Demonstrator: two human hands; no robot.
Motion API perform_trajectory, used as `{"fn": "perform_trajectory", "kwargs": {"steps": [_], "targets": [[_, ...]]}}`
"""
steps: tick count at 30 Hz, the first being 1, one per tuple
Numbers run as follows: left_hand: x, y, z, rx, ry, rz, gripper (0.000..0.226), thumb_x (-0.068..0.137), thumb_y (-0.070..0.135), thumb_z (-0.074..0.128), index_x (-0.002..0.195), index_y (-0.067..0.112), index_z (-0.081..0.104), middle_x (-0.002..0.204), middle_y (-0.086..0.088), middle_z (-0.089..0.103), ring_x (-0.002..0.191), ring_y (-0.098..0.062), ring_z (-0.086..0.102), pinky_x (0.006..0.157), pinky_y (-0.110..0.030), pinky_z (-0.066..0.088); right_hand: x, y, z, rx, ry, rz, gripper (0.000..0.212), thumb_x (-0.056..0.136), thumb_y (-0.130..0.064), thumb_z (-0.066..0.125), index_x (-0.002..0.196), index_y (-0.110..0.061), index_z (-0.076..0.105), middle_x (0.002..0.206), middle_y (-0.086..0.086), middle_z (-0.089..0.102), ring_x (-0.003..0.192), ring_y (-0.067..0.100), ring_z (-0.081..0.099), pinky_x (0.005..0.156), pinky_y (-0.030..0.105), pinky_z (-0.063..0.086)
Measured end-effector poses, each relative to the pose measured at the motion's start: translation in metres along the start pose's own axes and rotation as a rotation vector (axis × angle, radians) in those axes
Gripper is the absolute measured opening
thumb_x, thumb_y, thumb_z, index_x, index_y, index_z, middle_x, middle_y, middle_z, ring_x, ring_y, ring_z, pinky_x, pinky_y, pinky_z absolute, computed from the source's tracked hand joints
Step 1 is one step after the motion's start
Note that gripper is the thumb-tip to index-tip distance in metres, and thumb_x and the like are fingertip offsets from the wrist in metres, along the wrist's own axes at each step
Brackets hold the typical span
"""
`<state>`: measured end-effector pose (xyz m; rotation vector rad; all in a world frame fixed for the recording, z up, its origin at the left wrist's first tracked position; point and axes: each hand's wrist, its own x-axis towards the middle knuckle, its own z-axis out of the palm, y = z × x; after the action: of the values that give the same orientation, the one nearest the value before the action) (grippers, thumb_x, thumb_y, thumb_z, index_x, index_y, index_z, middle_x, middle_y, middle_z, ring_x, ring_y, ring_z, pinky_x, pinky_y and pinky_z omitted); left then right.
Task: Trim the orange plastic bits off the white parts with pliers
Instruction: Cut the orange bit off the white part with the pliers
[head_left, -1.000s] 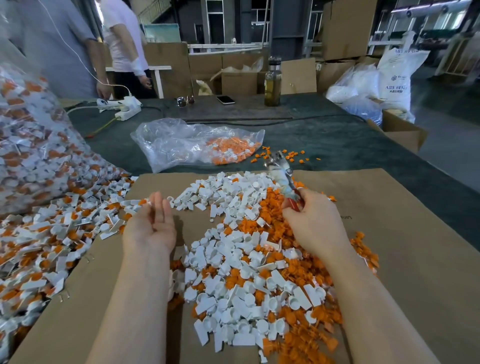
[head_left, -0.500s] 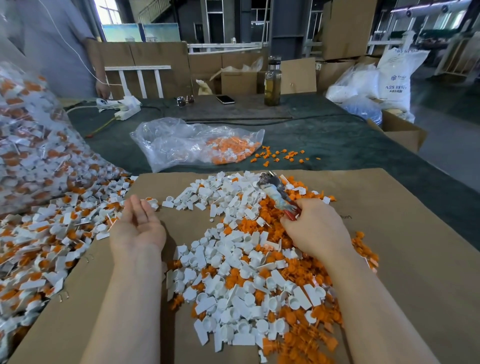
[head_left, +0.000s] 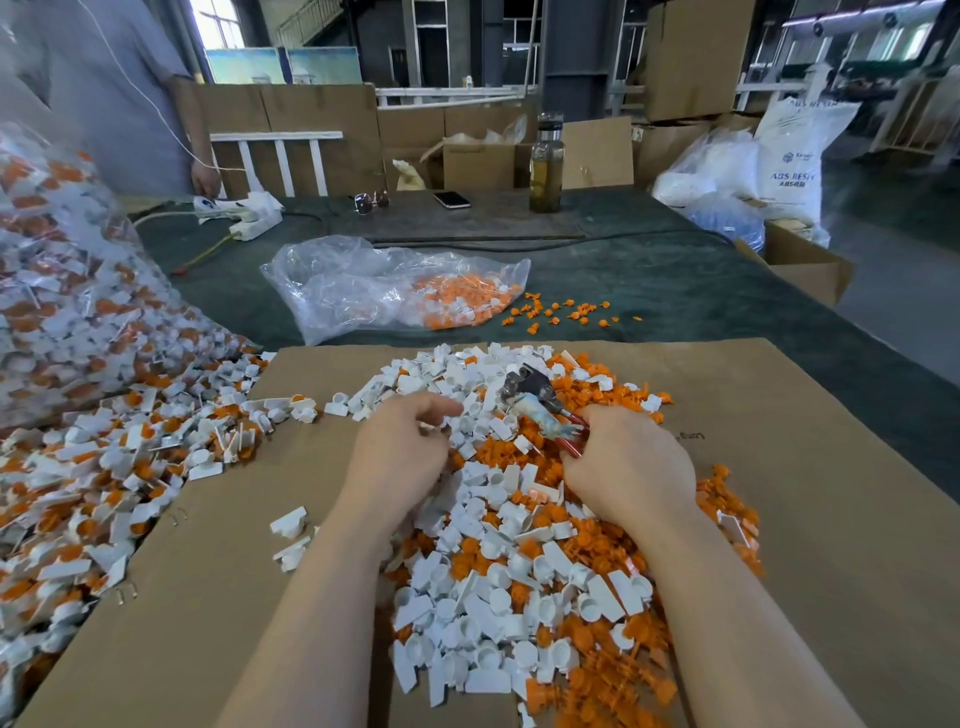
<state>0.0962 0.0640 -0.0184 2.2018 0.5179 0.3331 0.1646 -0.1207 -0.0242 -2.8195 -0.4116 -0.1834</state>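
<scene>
Gripping pliers (head_left: 540, 410) in right hand (head_left: 626, 467), left hand (head_left: 397, 454) loosely curled, holding nothing visible, over trimmed pile (head_left: 498, 519); best fetching untrimmed white parts (head_left: 119, 467) from left heap, snipping close.

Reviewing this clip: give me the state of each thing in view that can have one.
right hand: grips the pliers' red handles
pliers: held, head resting over the pile
left hand: fingers curled over the white parts; a grip cannot be told
clear bag: lying open, orange bits inside
bottle: upright, capped
</scene>
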Motion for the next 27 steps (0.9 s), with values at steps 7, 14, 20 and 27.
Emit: {"fn": "perform_trajectory", "kwargs": {"steps": [7, 14, 20, 27], "targets": [[-0.0007, -0.0022, 0.0046, 0.2, -0.08, 0.021, 0.034, 0.09, 0.008, 0.056, 0.112, 0.034, 0.061, 0.104, 0.004, 0.064, 0.083, -0.019, 0.069, 0.078, -0.041, 0.06, -0.0013, -0.0003, -0.0001, 0.014, 0.057, 0.02, 0.013, 0.086, -0.039, 0.062, 0.082, -0.029, 0.053, 0.069, -0.011, 0.051, 0.057, 0.005, 0.047, 0.043, 0.021, 0.031], [-0.001, -0.0009, 0.0068, 0.183, -0.009, 0.021, 0.024, 0.093, 0.011, 0.055, 0.099, 0.034, 0.057, 0.093, 0.008, 0.066, 0.072, -0.018, 0.069, 0.069, -0.042, 0.061, -0.0001, -0.0035, -0.0004, 0.124, 0.184, 0.05, 0.018, 0.089, -0.041, 0.061, 0.084, -0.031, 0.047, 0.065, -0.015, 0.045, 0.056, 0.005, 0.045, 0.043, 0.02, 0.035], [0.0003, -0.0011, 0.0036, 0.145, -0.016, 0.014, 0.023, 0.089, 0.012, 0.06, 0.099, 0.033, 0.059, 0.094, 0.011, 0.062, 0.079, -0.008, 0.061, 0.073, -0.036, 0.058, 0.0022, -0.002, -0.0023, 0.231, 0.239, 0.071, 0.018, 0.091, -0.04, 0.059, 0.101, -0.024, 0.061, 0.064, -0.017, 0.041, 0.054, 0.002, 0.041, 0.043, 0.019, 0.029], [0.0018, -0.0026, 0.0055, 0.122, -0.08, -0.039, 0.037, 0.09, 0.006, 0.059, 0.114, 0.032, 0.066, 0.099, 0.003, 0.068, 0.079, -0.019, 0.068, 0.077, -0.038, 0.061, 0.0012, -0.0057, -0.0035, 0.263, 0.23, 0.047, 0.018, 0.091, -0.039, 0.059, 0.101, -0.024, 0.062, 0.066, -0.017, 0.044, 0.057, 0.002, 0.048, 0.044, 0.02, 0.036]]}}
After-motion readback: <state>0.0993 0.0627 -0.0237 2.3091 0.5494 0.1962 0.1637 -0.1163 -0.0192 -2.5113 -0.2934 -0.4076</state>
